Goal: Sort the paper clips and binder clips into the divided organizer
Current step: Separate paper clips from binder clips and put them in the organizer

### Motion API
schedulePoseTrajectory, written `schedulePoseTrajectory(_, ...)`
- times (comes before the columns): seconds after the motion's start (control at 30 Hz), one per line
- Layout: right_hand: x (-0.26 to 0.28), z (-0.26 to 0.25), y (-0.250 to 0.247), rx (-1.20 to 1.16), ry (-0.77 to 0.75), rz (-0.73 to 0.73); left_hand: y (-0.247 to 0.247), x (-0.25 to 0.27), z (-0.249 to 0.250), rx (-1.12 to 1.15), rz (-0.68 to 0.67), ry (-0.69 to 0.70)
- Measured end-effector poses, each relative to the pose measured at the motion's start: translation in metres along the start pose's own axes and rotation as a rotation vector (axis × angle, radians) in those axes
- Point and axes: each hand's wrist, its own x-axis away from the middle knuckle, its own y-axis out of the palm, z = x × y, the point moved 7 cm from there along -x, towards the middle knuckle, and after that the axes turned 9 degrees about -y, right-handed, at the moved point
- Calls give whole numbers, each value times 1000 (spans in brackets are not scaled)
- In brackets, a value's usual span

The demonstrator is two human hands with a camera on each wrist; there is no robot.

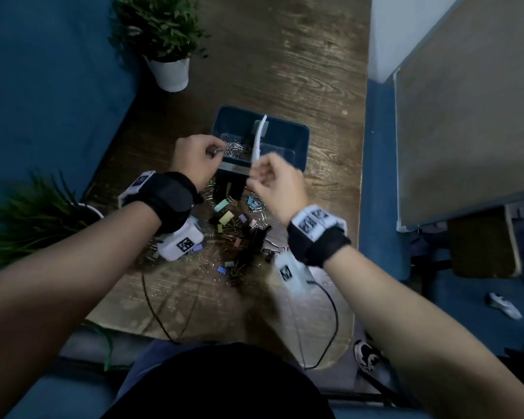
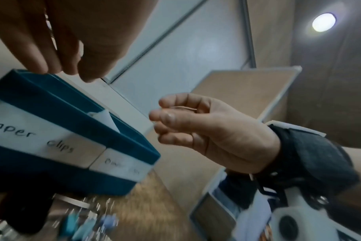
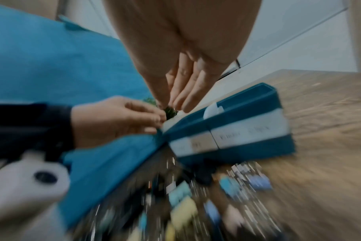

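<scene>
The blue divided organizer [image 1: 303, 140] stands mid-table with a white divider [image 1: 259, 137]. Its left compartment, labelled "Paper clips" [image 2: 31, 135], holds silver paper clips [image 1: 235, 146]; the right one looks empty. My left hand [image 1: 217, 151] pinches a paper clip over the near left corner of that compartment. Beside it, my right hand [image 1: 259, 173] hovers by the near end of the divider with curled fingers, pinching a thin paper clip [image 2: 183, 107]. A mixed pile of binder clips and paper clips [image 1: 236, 234] lies on the table just under my wrists.
A potted plant [image 1: 170, 40] stands behind the organizer and another [image 1: 34, 219] at the left edge. Blue partitions flank the wooden table [image 1: 315, 71]. A cork board [image 1: 466, 116] leans at the right. Black cables [image 1: 330, 313] trail over the near edge.
</scene>
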Motion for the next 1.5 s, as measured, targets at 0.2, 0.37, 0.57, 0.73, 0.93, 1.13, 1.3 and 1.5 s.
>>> schedulePoseTrajectory(0.2, 115, 25, 61, 159, -32, -526, 35, 94, -30, -338, -431, 284)
schedulePoseTrajectory(0.37, 137, 34, 106, 337, -208, -607, 69, 150, -64, -535, -684, 329)
schedulePoseTrajectory(0.57, 127, 48, 90, 502, -74, -542, 81, 154, -73, -541, -688, 231)
schedulePoseTrajectory(0.73, 142, 48, 65, 500, -43, -467, 72, 149, -96, -579, -626, 152)
schedulePoseTrajectory(0.93, 167, 57, 84, 383, 92, -458, 64, 156, -106, -542, -643, 124)
schedulePoseTrajectory(1.13, 158, 43, 120, 426, 136, -463, 68, 163, -95, -555, -614, 98)
schedulePoseTrajectory(1.3, 152, 40, 123, 462, 150, -455, 73, 168, -93, -674, -628, 45)
schedulePoseTrajectory(1.5, 141, 45, 121, 397, 256, -440, 83, 166, -83, -844, -635, 52)
